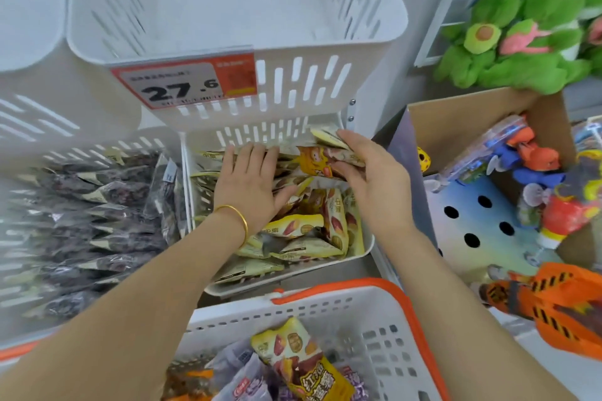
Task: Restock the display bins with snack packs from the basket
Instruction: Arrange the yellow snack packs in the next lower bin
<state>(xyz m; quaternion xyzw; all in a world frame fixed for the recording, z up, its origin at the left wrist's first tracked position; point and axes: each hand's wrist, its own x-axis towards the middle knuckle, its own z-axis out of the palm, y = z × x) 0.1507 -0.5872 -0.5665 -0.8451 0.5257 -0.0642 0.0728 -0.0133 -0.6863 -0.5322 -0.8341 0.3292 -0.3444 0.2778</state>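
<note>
The right hand (368,179) grips yellow snack packs (329,159) over the nearly full bin (366,247), the left hand (250,185) presses flat with fingers spread, and at six o'clock the basket (358,312) holds more.

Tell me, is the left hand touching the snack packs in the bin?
Touching. The head view shows the left hand lying flat, palm down, on the yellow snack packs in the bin.

White slotted bin (365,247) holds yellow snack packs (293,228); neighbouring bin (97,153) holds dark packs (97,228)
</note>
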